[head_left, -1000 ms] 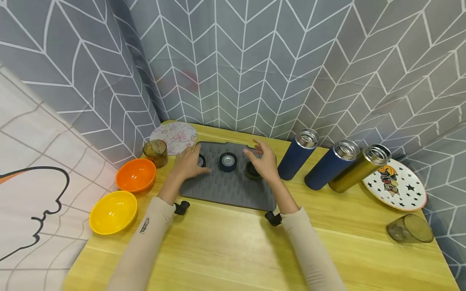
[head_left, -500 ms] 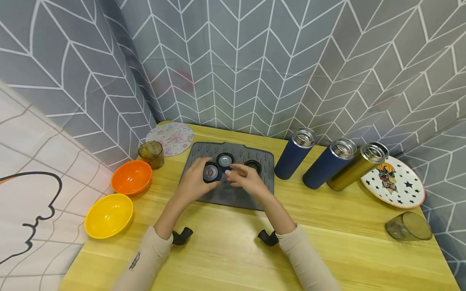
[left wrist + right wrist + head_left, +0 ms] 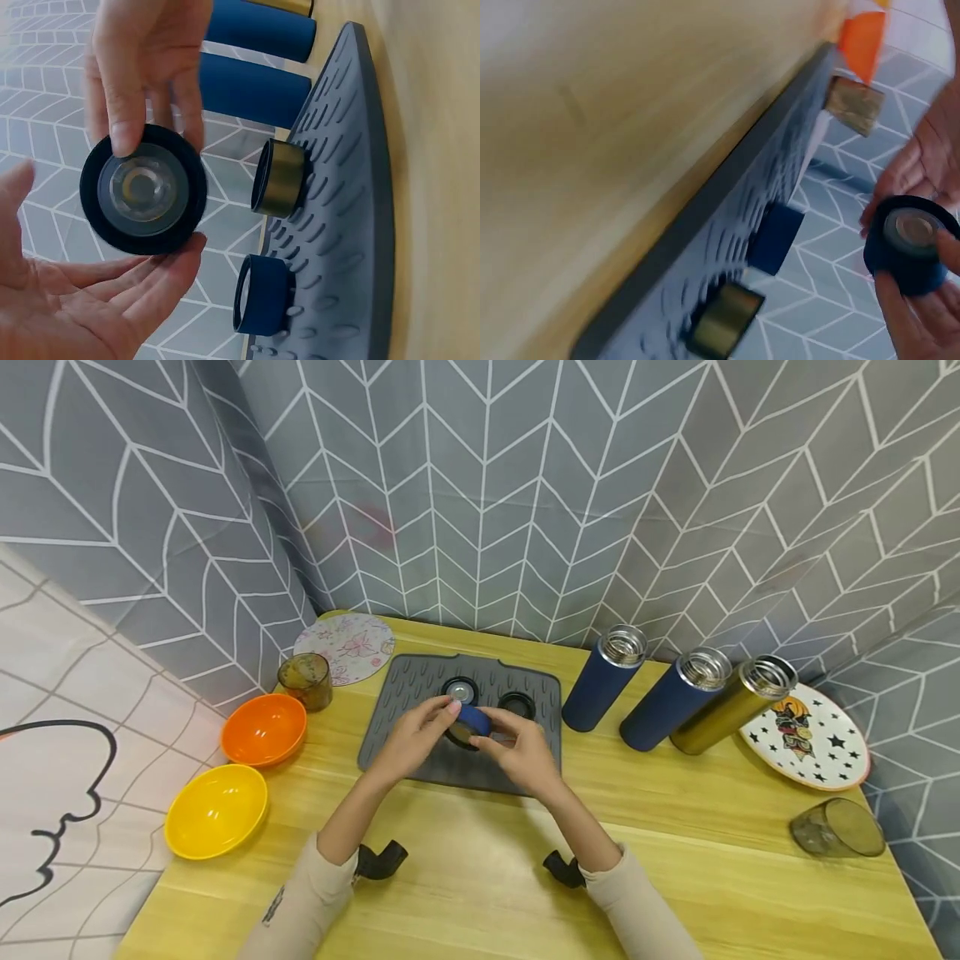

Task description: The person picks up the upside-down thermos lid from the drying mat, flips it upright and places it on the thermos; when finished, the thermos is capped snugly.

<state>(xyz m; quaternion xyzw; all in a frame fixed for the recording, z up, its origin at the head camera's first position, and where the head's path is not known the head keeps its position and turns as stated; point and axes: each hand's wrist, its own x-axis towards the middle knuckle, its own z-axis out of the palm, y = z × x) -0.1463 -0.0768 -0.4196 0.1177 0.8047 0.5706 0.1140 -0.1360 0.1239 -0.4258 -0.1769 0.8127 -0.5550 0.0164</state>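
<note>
A blue bottle lid is held up between both hands, tilted, its black-rimmed underside and pale round centre showing in the left wrist view. My right hand pinches it, thumb on the inner face and fingers behind. My left hand touches its edge with extended fingers, while the thumb stands away from it in the left wrist view. Beneath lies a grey ridged mat. Another blue lid and a gold lid rest on the mat.
Right of the mat stand two blue bottles and a gold bottle, all lidless. A star-patterned plate and a brown glass are farther right. At left are orange and yellow bowls, another glass and a round flowered mat.
My left hand has lifted the left-hand blue lid off the mat and brought it toward the middle. My right hand has come over from the right side and now grips that lid.
</note>
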